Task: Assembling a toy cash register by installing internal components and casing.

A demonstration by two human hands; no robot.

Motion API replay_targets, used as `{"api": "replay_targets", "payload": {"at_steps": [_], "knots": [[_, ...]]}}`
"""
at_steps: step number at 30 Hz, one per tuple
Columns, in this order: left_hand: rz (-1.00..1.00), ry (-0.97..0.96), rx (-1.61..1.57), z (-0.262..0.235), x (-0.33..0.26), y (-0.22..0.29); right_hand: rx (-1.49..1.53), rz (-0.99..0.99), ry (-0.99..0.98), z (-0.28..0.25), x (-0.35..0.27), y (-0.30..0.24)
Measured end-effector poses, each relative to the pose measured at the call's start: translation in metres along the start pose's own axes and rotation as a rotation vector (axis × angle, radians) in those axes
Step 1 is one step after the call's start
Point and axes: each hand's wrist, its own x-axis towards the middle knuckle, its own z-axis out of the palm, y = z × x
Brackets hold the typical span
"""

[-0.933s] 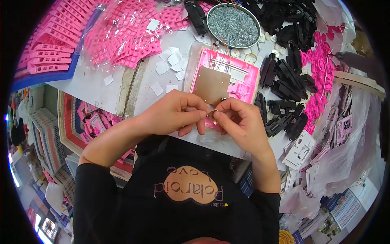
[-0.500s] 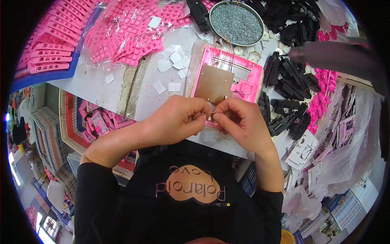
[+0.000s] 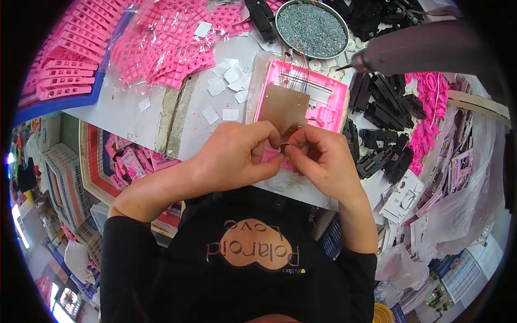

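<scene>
Over the near edge of a pink plastic housing [image 3: 340, 102], my two hands meet fingertip to fingertip. My right hand [image 3: 326, 164] pinches a short, thin dark wire [image 3: 285, 144]. From the other side, my left hand [image 3: 237, 153] closes thumb and forefinger at the wire's end, on something too small to make out. Just beyond the fingers, a brown circuit board [image 3: 284, 107] lies tilted over the housing. Several thin coloured wires [image 3: 301, 70] run from its far edge. My fingers cover the housing's near side.
A round metal dish of screws [image 3: 312, 29] stands behind the housing. From the right, a dark electric screwdriver [image 3: 409, 51] hangs over black plastic parts [image 3: 385, 102]. Paper squares [image 3: 231, 75] and bagged pink frames [image 3: 167, 43] lie left; a blue tray [image 3: 86, 102] holds pink parts.
My left thumb and forefinger have parted a little and the thin wire shows more. The electric screwdriver has swung further into view from the right.
</scene>
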Motion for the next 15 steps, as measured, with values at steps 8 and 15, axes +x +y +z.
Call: {"api": "replay_targets", "payload": {"at_steps": [8,15], "knots": [[-0.067,-0.084,-0.182,-0.001,0.002,-0.012,0.067,-0.005,0.013,0.001,-0.001,0.002],[-0.213,-0.167,-0.451,-0.005,0.001,-0.008,0.070,0.021,0.011,0.001,-0.001,0.001]]}}
